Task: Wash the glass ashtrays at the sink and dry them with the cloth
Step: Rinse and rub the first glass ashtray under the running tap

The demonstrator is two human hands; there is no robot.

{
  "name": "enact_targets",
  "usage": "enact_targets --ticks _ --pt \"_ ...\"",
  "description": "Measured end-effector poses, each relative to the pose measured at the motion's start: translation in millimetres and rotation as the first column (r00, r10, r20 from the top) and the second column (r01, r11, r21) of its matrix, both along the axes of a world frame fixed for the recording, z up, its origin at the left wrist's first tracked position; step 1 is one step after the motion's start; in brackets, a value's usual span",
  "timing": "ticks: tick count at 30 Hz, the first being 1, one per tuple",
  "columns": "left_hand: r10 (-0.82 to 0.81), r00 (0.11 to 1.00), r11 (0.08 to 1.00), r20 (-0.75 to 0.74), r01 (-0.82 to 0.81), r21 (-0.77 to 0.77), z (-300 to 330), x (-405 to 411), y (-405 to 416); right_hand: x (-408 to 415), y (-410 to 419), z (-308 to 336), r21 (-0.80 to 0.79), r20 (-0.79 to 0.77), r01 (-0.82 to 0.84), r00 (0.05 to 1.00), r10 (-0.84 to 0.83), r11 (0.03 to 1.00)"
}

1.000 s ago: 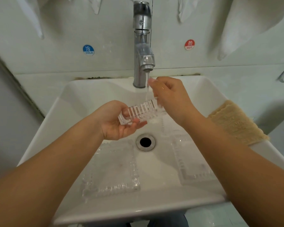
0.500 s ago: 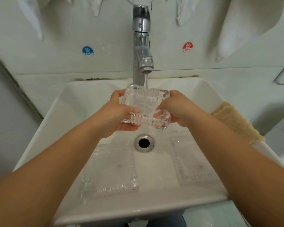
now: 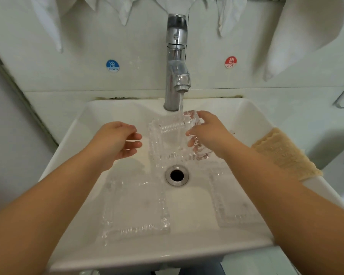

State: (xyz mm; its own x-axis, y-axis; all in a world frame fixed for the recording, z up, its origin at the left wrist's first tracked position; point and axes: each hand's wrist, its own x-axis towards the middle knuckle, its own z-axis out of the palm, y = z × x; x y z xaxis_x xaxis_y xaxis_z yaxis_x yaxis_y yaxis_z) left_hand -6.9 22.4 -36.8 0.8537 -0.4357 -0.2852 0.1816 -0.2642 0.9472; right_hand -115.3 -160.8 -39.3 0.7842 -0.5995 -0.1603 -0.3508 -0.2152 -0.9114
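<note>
A clear square glass ashtray [image 3: 167, 137] is tilted under the running water of the chrome tap [image 3: 176, 62]. My right hand [image 3: 209, 133] grips its right edge, fingers curled round the rim. My left hand [image 3: 117, 139] hovers just left of the ashtray, fingers relaxed and apart from the glass. Two more glass ashtrays lie flat in the white sink [image 3: 77, 126]: one at the front left [image 3: 135, 207], another at the right [image 3: 232, 197], partly hidden by my right forearm. A beige cloth [image 3: 286, 153] is draped over the sink's right rim.
The drain [image 3: 176, 175] sits in the middle of the basin, below the held ashtray. White cloths [image 3: 302, 36] hang on the tiled wall above. Blue cold [image 3: 112, 65] and red hot [image 3: 230, 62] stickers flank the tap.
My left hand has let go of the ashtray and drawn away to the left. The right hand now holds the ashtray alone, tilted more steeply under the stream.
</note>
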Motion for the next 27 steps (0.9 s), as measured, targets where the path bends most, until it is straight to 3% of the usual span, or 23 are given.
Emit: enact_targets --ticks 4,6,9,12,16,20,22,27 --pt "0.055 0.998 0.997 0.017 -0.056 0.058 -5.8 0.9 -3.2 -5.7 -13.0 6.0 0.087 0.009 0.067 0.998 -0.068 0.994" --pt "0.035 0.998 0.992 0.053 -0.041 0.117 -7.3 -0.1 -5.5 -12.6 -18.4 9.7 0.053 -0.072 0.023 0.997 -0.019 0.998" --pt "-0.037 0.997 0.991 -0.066 0.045 0.125 -9.6 -2.3 -5.8 -12.0 -8.4 7.2 0.07 -0.138 -0.09 0.985 0.099 0.993" --pt "-0.061 0.985 0.993 -0.162 0.076 0.088 -9.0 -2.9 -5.4 -5.0 5.9 7.4 0.09 -0.076 -0.085 0.993 0.092 0.992" --pt "-0.039 0.97 0.999 -0.241 0.045 0.019 -5.5 -3.1 -6.2 -5.6 -4.4 12.4 0.143 0.031 0.034 0.999 -0.038 0.989" --pt "-0.138 0.951 0.99 -0.277 0.144 0.002 -6.2 -6.1 -7.4 -17.3 -12.9 18.5 0.059 -0.158 -0.056 0.985 0.065 0.997" --pt "-0.196 0.936 0.979 -0.293 0.203 -0.007 -7.9 -6.6 -8.0 -14.6 -1.2 18.3 0.09 -0.196 -0.095 0.974 0.111 0.991" --pt "-0.233 0.926 0.972 -0.296 0.233 -0.038 -9.1 -7.7 -8.1 -3.2 0.5 12.5 0.206 -0.001 0.008 1.0 -0.008 0.979"
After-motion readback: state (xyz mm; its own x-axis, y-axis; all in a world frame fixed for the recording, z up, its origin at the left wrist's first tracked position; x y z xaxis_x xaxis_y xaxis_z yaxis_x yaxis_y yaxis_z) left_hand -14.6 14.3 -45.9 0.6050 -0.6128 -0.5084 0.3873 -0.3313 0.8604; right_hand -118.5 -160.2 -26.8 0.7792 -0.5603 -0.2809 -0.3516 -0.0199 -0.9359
